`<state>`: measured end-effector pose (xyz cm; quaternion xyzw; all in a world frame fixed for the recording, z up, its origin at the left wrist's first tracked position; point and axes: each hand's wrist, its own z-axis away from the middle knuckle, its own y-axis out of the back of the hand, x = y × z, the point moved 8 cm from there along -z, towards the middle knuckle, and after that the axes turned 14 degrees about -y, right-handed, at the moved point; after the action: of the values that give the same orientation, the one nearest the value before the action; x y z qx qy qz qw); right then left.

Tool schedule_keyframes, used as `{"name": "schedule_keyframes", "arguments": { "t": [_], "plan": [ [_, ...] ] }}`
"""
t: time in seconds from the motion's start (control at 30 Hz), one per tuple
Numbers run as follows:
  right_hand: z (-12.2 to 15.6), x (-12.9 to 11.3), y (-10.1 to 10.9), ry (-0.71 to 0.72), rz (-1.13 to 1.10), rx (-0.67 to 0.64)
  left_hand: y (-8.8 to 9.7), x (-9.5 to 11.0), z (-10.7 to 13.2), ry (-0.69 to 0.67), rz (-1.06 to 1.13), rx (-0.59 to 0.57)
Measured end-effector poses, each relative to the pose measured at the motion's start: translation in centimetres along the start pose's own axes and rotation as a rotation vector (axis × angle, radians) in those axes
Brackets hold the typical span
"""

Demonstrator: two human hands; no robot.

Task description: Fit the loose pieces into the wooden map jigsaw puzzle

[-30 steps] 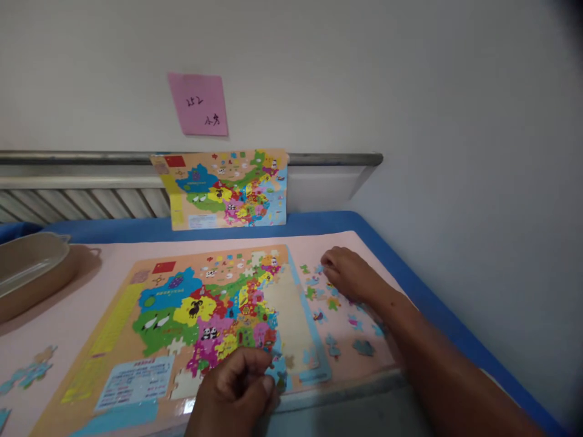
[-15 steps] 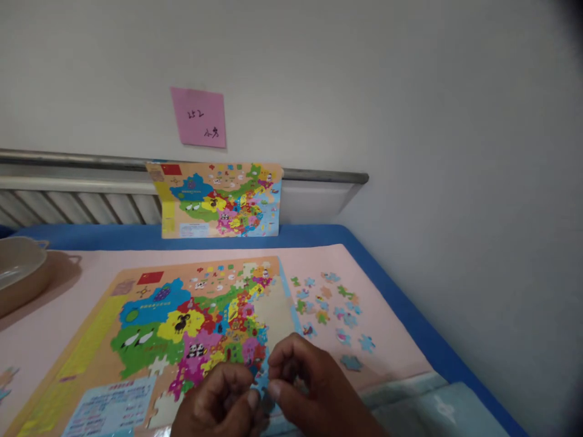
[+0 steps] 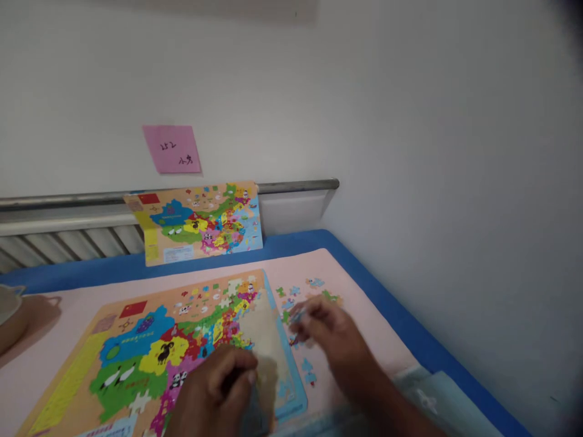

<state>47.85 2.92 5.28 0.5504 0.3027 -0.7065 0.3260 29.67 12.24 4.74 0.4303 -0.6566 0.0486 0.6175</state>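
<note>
A jigsaw puzzle map (image 3: 132, 340) lies partly filled on the pink sheet, with a bare pale area on its right side. My left hand (image 3: 214, 391) is curled over the lower middle of the puzzle, thumb and index finger close together; whatever lies inside its fingers is hidden. To the right of the board, my right hand (image 3: 330, 334) is closed above the loose pieces, its fingertips around a small light-blue puzzle piece (image 3: 297, 315). Loose puzzle pieces (image 3: 308, 370) lie below and behind that hand, partly covered by it.
A printed reference map (image 3: 200, 224) leans against the wall rail (image 3: 300, 186). At the left edge stands a beige dish (image 3: 9, 321). A pink note (image 3: 173, 149) is stuck on the wall. A blue border (image 3: 373, 303) edges the pink sheet (image 3: 359, 321), and pale plastic lies at the front right.
My hands were together over the lower right of the puzzle at a blue piece. Now my right hand has moved away to the right and up, over the loose pieces. The view has shifted.
</note>
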Motion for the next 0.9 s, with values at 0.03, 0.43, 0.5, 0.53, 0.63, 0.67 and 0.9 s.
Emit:
{"name": "schedule_keyframes", "arguments": {
  "t": [0.03,0.43,0.5,0.53,0.63,0.67,0.9],
  "plan": [
    [-0.9,-0.4,2.4,-0.002,-0.056,0.11,-0.1,1.2,-1.8,-0.106,-0.132,-0.045],
    [-4.9,1.2,8.0,-0.032,-0.069,0.308,-8.4,-0.7,-14.5,-0.266,-0.835,-0.293],
    [-5.1,1.3,7.7,-0.035,-0.057,0.287,-8.6,-0.6,-15.3,-0.298,-0.842,-0.298],
    [-5.2,1.5,7.6,-0.035,-0.047,0.276,-8.8,-0.5,-15.8,-0.316,-0.838,-0.307],
    [-5.6,2.1,7.7,-0.051,-0.005,0.256,-9.9,-0.5,-17.6,-0.362,-0.801,-0.392],
    [-5.7,2.3,7.7,-0.061,0.008,0.254,-10.4,-0.6,-18.0,-0.372,-0.79,-0.427],
    [-5.6,2.2,7.7,-0.079,-0.014,0.254,-11.4,-1.3,-18.8,-0.378,-0.682,-0.447]
  ]
}}
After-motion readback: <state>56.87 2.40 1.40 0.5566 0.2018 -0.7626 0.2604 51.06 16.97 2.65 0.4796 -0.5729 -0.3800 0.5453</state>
